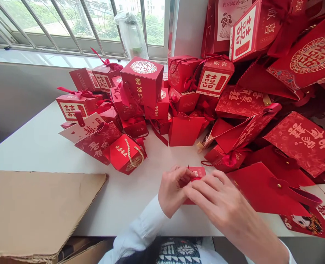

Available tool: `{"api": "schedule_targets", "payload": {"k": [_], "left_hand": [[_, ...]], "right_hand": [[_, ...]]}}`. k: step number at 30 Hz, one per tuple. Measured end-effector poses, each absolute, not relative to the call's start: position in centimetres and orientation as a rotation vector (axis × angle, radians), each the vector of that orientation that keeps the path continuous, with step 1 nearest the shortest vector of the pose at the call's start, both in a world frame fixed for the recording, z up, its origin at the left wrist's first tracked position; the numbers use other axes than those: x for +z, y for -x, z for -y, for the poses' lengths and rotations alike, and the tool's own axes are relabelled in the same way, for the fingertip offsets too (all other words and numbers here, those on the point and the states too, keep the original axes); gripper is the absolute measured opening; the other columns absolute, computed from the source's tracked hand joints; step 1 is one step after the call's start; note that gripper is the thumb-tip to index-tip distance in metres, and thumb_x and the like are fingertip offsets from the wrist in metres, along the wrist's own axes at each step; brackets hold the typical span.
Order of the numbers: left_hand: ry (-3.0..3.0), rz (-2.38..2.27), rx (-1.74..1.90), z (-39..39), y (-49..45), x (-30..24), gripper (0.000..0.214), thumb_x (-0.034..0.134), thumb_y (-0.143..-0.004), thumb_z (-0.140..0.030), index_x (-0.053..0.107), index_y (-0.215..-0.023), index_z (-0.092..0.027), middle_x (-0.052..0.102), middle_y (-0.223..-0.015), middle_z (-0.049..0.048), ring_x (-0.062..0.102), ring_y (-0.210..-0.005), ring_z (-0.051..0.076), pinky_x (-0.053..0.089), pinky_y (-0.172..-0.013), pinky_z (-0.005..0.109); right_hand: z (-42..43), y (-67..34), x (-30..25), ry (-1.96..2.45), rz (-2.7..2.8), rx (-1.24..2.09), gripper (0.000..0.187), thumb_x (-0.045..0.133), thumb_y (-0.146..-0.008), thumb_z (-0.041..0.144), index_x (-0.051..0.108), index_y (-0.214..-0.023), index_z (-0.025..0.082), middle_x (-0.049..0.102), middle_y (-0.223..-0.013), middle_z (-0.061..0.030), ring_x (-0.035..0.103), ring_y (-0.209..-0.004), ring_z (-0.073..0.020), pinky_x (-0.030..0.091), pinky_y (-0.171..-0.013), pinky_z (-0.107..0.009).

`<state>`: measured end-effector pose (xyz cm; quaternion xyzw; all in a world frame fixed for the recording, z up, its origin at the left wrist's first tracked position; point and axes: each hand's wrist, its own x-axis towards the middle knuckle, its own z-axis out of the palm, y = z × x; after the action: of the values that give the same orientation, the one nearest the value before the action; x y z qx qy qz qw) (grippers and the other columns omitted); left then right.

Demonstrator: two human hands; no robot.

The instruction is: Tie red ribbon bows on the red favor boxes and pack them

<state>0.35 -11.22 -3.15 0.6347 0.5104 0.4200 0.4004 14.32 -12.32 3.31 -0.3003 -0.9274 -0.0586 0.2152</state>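
A small red gift box (199,171) is on the white table near its front edge, mostly covered by my hands. My left hand (174,189) curls around its left side, thumb and fingers pinched together at the top. From the right, my right hand (220,198) reaches over the box with bent fingers meeting the left ones. A bit of red that looks like ribbon shows between the fingertips. Exactly what each fingertip grips is hidden. To the left lies a tilted red box with a gold rope handle (126,154).
Many red gift boxes and bags are piled at the back and right, including a large red box (141,82) and a flap-top red bag (263,187). Cardboard (41,209) juts over the left front. Behind stands a barred window with a plastic-wrapped container (132,36).
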Motion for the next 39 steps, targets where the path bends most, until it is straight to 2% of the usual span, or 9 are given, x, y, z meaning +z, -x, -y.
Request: {"api": "schedule_targets", "payload": {"k": [4,7,11,16,18,23,27,33,39], "left_hand": [[-1.559,-1.317,1.138,11.7,-0.9,-3.2,0.009,0.059,-0.072,-0.008,0.061,-0.073,-0.017,0.059,-0.071,0.0001,0.057,-0.063,0.011,0.046,-0.055,0.019],[-1.586,-1.352,1.153,11.7,-1.3,-3.4,0.010,0.058,-0.071,-0.007,0.057,-0.072,-0.017,0.059,-0.071,-0.0005,0.057,-0.063,0.010,0.046,-0.056,0.018],[-1.581,-1.353,1.177,11.5,-1.3,-3.6,0.010,0.057,-0.077,-0.013,0.052,-0.069,-0.018,0.058,-0.068,-0.0015,0.056,-0.062,0.010,0.046,-0.055,0.018],[-1.577,-1.316,1.161,11.6,-1.1,-3.7,0.009,0.055,-0.077,-0.012,0.052,-0.070,-0.018,0.057,-0.067,-0.0016,0.056,-0.061,0.010,0.045,-0.054,0.018],[-1.571,-1.315,1.159,11.7,-1.1,-3.7,0.009,0.054,-0.076,-0.010,0.052,-0.071,-0.018,0.058,-0.068,-0.0015,0.056,-0.062,0.010,0.045,-0.055,0.018],[-1.530,-1.311,1.159,11.8,-1.0,-3.2,0.008,0.055,-0.077,-0.012,0.051,-0.071,-0.018,0.059,-0.069,-0.0012,0.056,-0.061,0.010,0.045,-0.055,0.019],[-1.515,-1.312,1.148,11.8,-0.8,-3.2,0.010,0.057,-0.078,-0.014,0.051,-0.071,-0.018,0.060,-0.068,-0.0011,0.057,-0.062,0.010,0.045,-0.054,0.019],[-1.520,-1.293,1.111,11.8,-0.7,-3.5,0.007,0.058,-0.080,-0.015,0.053,-0.076,-0.018,0.062,-0.071,-0.0006,0.058,-0.063,0.010,0.046,-0.056,0.019],[-1.569,-1.196,1.027,11.6,0.3,-3.0,0.003,0.053,-0.086,-0.016,0.056,-0.087,-0.017,0.067,-0.081,0.0018,0.062,-0.070,0.012,0.049,-0.066,0.022]], "right_hand": [[14.9,-16.1,2.0,0.949,2.520,-0.176,0.034,0.036,-0.090,0.004,0.061,-0.108,0.018,0.070,-0.093,-0.0070,0.061,-0.079,-0.0175,0.038,-0.084,-0.041],[16.3,-17.1,2.2,1.052,2.471,-0.180,0.035,0.037,-0.090,0.006,0.060,-0.112,0.019,0.071,-0.093,-0.0075,0.062,-0.078,-0.0196,0.037,-0.083,-0.044],[17.0,-17.8,3.3,1.044,2.575,-0.204,0.037,0.037,-0.091,0.009,0.060,-0.117,0.021,0.071,-0.090,-0.0056,0.063,-0.070,-0.0179,0.038,-0.080,-0.041],[16.7,-17.4,1.8,1.107,2.465,-0.113,0.030,0.038,-0.092,0.008,0.061,-0.109,0.016,0.067,-0.071,-0.0023,0.057,-0.060,-0.0152,0.035,-0.091,-0.046],[16.2,-17.1,0.8,1.173,2.373,-0.013,0.022,0.043,-0.094,0.016,0.061,-0.107,0.015,0.067,-0.074,-0.0028,0.059,-0.066,-0.0167,0.036,-0.090,-0.044],[14.7,-16.5,-0.7,1.446,1.977,0.314,0.017,0.053,-0.092,0.033,0.063,-0.086,0.021,0.067,-0.080,-0.0020,0.058,-0.072,-0.0169,0.045,-0.066,-0.029],[13.9,-15.9,-1.4,1.541,1.842,0.500,0.019,0.061,-0.084,0.042,0.066,-0.081,0.024,0.067,-0.079,-0.0019,0.057,-0.073,-0.0195,0.047,-0.062,-0.029],[13.1,-15.8,-1.3,1.552,1.728,0.775,0.015,0.061,-0.083,0.031,0.061,-0.071,0.023,0.061,-0.073,-0.0008,0.055,-0.075,-0.0201,0.045,-0.068,-0.030],[12.7,-15.5,-1.2,1.539,1.789,0.696,0.011,0.059,-0.084,0.026,0.062,-0.074,0.022,0.061,-0.073,0.0004,0.056,-0.074,-0.0181,0.044,-0.066,-0.028]]}}
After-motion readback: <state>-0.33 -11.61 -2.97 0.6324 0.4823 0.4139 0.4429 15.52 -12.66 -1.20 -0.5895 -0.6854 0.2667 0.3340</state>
